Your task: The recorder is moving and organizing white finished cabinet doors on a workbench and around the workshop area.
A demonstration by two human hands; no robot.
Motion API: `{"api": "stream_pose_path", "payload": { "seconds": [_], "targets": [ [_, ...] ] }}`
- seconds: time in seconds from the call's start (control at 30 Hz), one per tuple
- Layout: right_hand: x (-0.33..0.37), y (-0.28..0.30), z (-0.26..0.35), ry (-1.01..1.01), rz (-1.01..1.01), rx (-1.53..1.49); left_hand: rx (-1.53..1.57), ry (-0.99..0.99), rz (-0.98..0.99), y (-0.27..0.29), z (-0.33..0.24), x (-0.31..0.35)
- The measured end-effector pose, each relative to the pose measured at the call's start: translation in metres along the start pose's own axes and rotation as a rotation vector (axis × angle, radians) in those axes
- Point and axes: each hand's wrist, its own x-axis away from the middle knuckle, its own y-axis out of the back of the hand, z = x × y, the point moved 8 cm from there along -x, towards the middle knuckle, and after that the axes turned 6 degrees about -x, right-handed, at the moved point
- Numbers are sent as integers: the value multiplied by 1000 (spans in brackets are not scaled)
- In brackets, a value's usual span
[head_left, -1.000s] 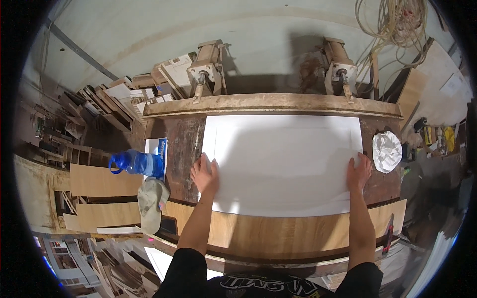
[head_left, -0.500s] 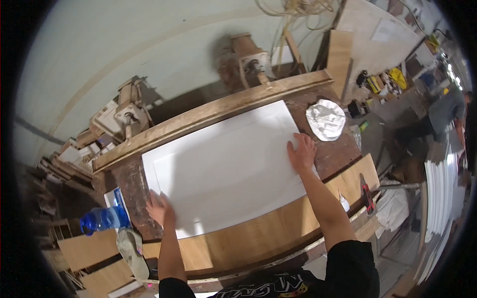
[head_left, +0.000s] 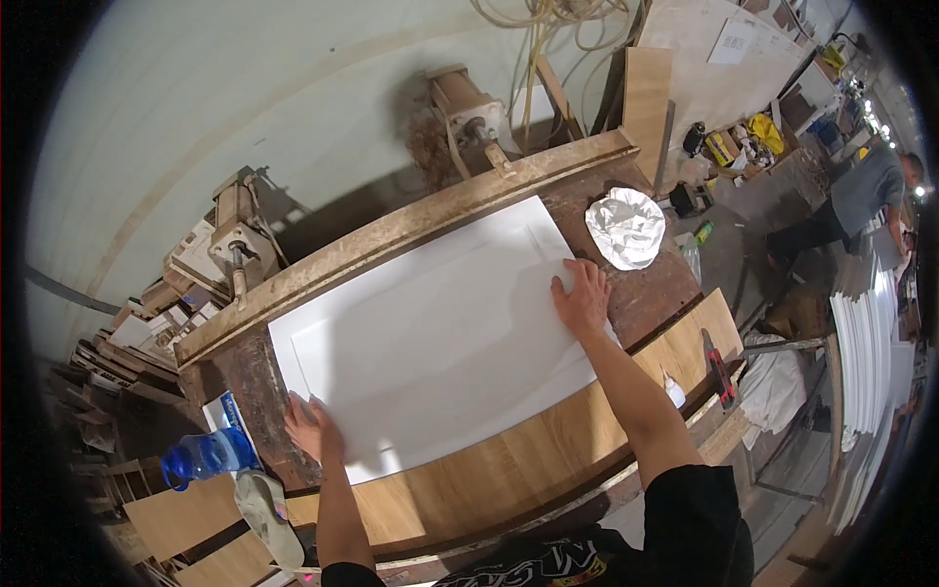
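A white rectangular panel [head_left: 440,338] with a recessed border lies flat on a dark worktable [head_left: 230,362]. My left hand [head_left: 314,430] rests at the panel's left edge near its front corner, its fingers stretched out. At the right edge is my right hand [head_left: 585,296], fingers spread over the panel's side and thumb on its face. Neither hand is wrapped round anything. In front of the panel runs a wood-grain board [head_left: 489,455], partly hidden by my forearm. Behind the panel, a long wooden beam [head_left: 391,245] crosses the table.
Two dusty cylinder-like devices [head_left: 469,112] stand behind the beam. On the right are a crumpled whitish cloth-like item [head_left: 626,228], a red-and-black utility knife [head_left: 721,370] and a small white bottle [head_left: 674,390]. A blue water bottle [head_left: 207,454] lies left. Another person [head_left: 861,201] stands far right.
The whole view has shifted slightly as my head moved. Both hands keep their places at the panel's two sides, and I see no clear movement of the panel on the table.
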Motion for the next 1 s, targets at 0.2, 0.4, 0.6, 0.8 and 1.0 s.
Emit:
{"api": "stream_pose_path", "payload": {
  "seconds": [0.2,0.4,0.6,0.8,1.0],
  "targets": [
    [-3,0,-7,-28,17,11,7,-35,-4,-1,-4,-1],
    [-4,0,6,-23,45,4,-10,-45,-62,-2,12,-1],
    [-25,-15,-38,-55,-36,-8,114,-131,150,-34,45,-49],
    [-41,-27,-35,-430,203,-224,561,311,425,-64,79,-79],
    [-60,-28,-61,-380,131,-948,753,326,429,-11,89,-64]
  ]
}}
